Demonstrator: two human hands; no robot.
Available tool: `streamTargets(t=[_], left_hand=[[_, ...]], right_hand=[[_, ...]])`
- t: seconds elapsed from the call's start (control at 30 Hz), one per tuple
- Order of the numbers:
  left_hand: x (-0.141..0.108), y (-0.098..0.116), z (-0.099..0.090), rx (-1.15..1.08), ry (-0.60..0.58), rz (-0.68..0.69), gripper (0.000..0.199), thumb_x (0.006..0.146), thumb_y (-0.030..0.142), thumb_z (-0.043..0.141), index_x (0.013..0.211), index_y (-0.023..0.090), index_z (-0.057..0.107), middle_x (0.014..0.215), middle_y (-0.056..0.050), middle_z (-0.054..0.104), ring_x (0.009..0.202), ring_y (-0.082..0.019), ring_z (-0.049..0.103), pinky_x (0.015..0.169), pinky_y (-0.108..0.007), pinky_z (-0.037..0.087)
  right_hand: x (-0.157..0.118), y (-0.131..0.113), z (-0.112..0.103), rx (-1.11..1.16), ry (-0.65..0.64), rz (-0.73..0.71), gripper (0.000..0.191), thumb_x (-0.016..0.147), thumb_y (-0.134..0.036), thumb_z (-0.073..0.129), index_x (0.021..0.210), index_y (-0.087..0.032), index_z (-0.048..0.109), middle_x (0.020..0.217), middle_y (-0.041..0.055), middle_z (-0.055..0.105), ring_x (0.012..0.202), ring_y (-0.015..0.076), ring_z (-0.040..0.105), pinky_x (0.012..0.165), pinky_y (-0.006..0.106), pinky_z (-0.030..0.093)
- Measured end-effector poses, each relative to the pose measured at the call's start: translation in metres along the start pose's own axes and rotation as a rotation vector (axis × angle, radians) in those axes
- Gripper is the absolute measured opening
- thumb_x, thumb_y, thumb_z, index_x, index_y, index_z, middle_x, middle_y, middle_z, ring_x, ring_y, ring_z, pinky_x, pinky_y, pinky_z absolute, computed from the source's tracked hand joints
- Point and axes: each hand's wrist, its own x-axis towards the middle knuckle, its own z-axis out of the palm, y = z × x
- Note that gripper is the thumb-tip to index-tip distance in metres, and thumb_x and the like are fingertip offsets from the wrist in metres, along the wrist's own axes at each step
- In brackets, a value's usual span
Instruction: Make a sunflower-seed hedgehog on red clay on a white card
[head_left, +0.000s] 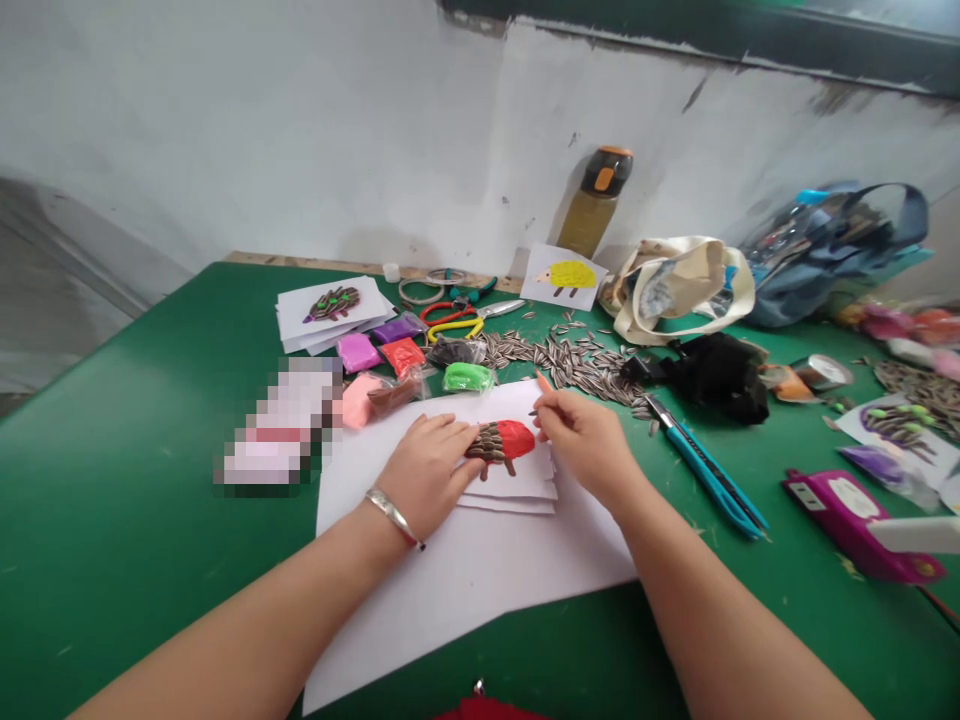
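Note:
My left hand [431,465], a silver bangle on its wrist, lies flat with fingers spread over the left part of a small stack of white cards [517,487]. The top card carries a hedgehog-like shape of red clay [516,440], its left part covered with rows of sunflower seeds [490,443]. At the right edge of the card, my right hand [577,430] is pinched, with a small dark sunflower seed [534,412] at its fingertips. A slim orange thing [543,381] sticks up by those fingers; its kind is unclear. Under the cards lies a large white sheet [450,600].
Beyond the hands lie loose seeds [574,360], clay packets [469,377], scissors [480,322] and a finished card [334,305]. A yellow hedgehog card [562,277] leans against a bottle [592,215]. On the right are a blue cutter [705,465], black bag [720,380] and purple device [855,520].

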Motion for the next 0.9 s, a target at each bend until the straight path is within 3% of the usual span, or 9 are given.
streamTargets(t=[0.13, 0.23, 0.4, 0.6, 0.9], left_hand=[[0.0, -0.002, 0.007, 0.014, 0.063, -0.005, 0.029, 0.087, 0.026, 0.053, 0.114, 0.016, 0.059, 0.113, -0.01, 0.065, 0.111, -0.028, 0.053, 0.099, -0.05, 0.039], [-0.001, -0.003, 0.013, 0.052, 0.087, 0.001, 0.034, 0.087, 0.027, 0.054, 0.118, 0.015, 0.057, 0.121, -0.012, 0.061, 0.116, -0.031, 0.05, 0.1, -0.053, 0.037], [-0.001, -0.002, 0.017, 0.084, 0.089, 0.002, 0.036, 0.089, 0.033, 0.051, 0.12, 0.015, 0.057, 0.125, -0.014, 0.058, 0.12, -0.033, 0.046, 0.101, -0.056, 0.034], [0.0, 0.003, 0.016, 0.107, 0.037, -0.048, 0.037, 0.088, 0.035, 0.054, 0.12, 0.018, 0.056, 0.126, -0.012, 0.059, 0.121, -0.033, 0.045, 0.102, -0.056, 0.03], [0.0, 0.007, 0.013, 0.117, -0.017, -0.079, 0.038, 0.089, 0.036, 0.054, 0.122, 0.018, 0.055, 0.127, -0.011, 0.058, 0.121, -0.032, 0.045, 0.102, -0.056, 0.028]], right_hand=[[0.001, -0.003, 0.014, -0.064, -0.021, -0.128, 0.021, 0.085, -0.024, 0.045, 0.08, -0.023, 0.065, 0.07, -0.0008, 0.065, 0.076, 0.0168, 0.061, 0.076, 0.029, 0.045], [0.004, -0.004, 0.018, -0.123, -0.014, -0.212, 0.023, 0.087, -0.021, 0.043, 0.078, -0.024, 0.064, 0.075, -0.0021, 0.066, 0.075, 0.0154, 0.06, 0.086, 0.033, 0.044], [0.01, -0.002, 0.02, -0.21, 0.035, -0.318, 0.025, 0.088, -0.018, 0.043, 0.072, -0.023, 0.062, 0.072, -0.0012, 0.063, 0.077, 0.0154, 0.057, 0.105, 0.04, 0.033], [0.012, 0.0, 0.027, -0.34, 0.022, -0.327, 0.024, 0.088, -0.018, 0.046, 0.074, -0.022, 0.064, 0.074, -0.0001, 0.064, 0.076, 0.0154, 0.055, 0.109, 0.043, 0.026], [0.011, -0.001, 0.033, -0.412, 0.015, -0.323, 0.024, 0.089, -0.021, 0.047, 0.073, -0.022, 0.065, 0.071, -0.0002, 0.062, 0.073, 0.0154, 0.055, 0.106, 0.043, 0.03]])
